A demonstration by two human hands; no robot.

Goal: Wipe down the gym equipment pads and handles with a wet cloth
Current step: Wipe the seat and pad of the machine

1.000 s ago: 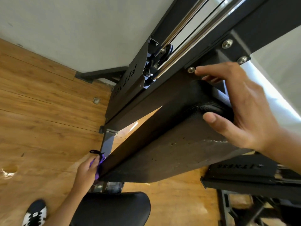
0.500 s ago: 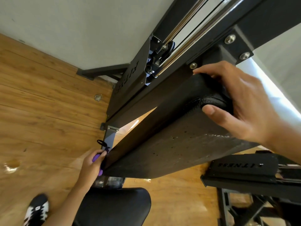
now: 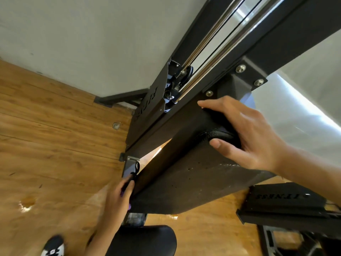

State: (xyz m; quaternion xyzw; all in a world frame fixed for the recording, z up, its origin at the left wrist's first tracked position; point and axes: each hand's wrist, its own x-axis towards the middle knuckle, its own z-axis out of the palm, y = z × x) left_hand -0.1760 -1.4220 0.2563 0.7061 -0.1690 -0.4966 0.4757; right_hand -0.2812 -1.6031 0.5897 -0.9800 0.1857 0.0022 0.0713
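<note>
A long black back pad of a gym machine runs from upper right down to lower left. My right hand grips its upper end, fingers over the top edge and thumb on the front face. My left hand holds a purple cloth against the pad's lower left edge; only slivers of the cloth show between my fingers. A black loop sticks up above that hand. The pad's face shows damp streaks near my right wrist.
Behind the pad stands the black machine frame with chrome guide rods and a pulley. A black seat pad lies below. A wooden floor spreads to the left, with my shoe at the bottom. A black footplate sits at right.
My left hand with the cloth has slid a little down along the pad's lower left edge. My right hand keeps its grip on the pad's upper end.
</note>
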